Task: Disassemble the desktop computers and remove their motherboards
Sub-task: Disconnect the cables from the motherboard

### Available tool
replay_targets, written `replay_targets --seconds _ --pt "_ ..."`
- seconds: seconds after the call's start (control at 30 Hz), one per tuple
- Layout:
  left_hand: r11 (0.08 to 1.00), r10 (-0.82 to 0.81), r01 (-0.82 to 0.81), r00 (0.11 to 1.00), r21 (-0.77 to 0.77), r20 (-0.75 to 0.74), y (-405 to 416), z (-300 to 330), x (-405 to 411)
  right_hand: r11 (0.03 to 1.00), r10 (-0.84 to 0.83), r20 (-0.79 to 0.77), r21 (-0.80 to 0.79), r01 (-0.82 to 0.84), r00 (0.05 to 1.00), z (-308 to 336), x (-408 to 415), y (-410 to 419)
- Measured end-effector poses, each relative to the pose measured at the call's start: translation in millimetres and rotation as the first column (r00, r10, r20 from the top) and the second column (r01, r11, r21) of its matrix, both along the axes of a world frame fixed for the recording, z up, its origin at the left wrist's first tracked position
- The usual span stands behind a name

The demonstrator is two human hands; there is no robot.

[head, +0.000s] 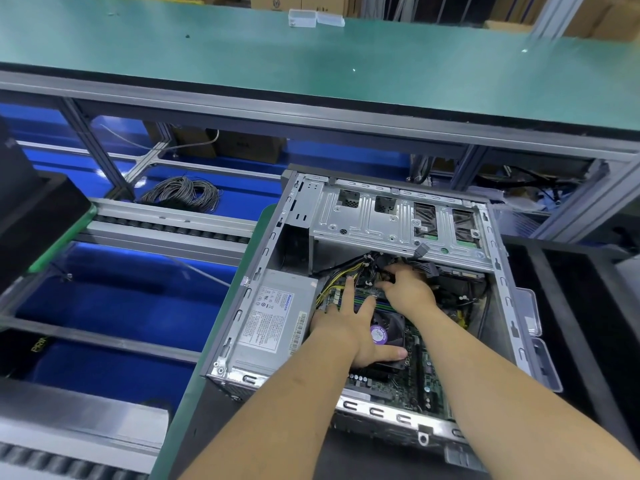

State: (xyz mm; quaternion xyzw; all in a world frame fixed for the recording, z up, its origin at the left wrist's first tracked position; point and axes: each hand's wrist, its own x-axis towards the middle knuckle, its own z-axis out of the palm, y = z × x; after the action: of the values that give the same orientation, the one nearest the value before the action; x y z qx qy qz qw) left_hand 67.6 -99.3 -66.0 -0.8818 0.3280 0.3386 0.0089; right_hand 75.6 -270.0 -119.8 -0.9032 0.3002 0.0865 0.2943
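An open grey desktop case (502, 271) lies on its side on a dark mat. Inside it the green motherboard (412, 382) shows at the near end, with a black CPU fan (388, 332) bearing a purple sticker. My left hand (343, 323) lies flat with fingers spread over the fan and memory slots, thumb on the fan's near edge. My right hand (408, 289) reaches deeper, its fingers curled into a bundle of black and yellow cables (349, 271) under the drive cage (398, 216); what the fingertips grip is hidden. A silver power supply (273, 317) sits on the left.
A green bench top (242, 57) with a clear plastic box (303, 18) spans the back. A roller conveyor (166, 226) and blue bins (121, 299) lie left, with a coil of grey cable (185, 194). A black panel (31, 209) leans at far left.
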Motion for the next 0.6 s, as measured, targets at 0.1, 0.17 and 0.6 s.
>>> replay_targets --seconds 0.1,0.17,0.6 --pt "1.0 0.012 -0.012 1.0 -0.005 -0.005 0.1 -0.4 0.3 1.0 0.001 0.011 -0.009 -0.001 1.0 -2.3 1.1 0.7" --pt "1.0 0.012 -0.012 1.0 -0.005 -0.004 -0.4 -0.5 -0.2 1.0 -0.006 0.015 0.0 0.006 1.0 -2.3 1.9 1.0" --pt "1.0 -0.005 0.005 1.0 0.009 0.024 -1.0 0.0 0.4 1.0 -0.015 0.022 0.0 0.015 1.0 -1.6 2.0 1.4"
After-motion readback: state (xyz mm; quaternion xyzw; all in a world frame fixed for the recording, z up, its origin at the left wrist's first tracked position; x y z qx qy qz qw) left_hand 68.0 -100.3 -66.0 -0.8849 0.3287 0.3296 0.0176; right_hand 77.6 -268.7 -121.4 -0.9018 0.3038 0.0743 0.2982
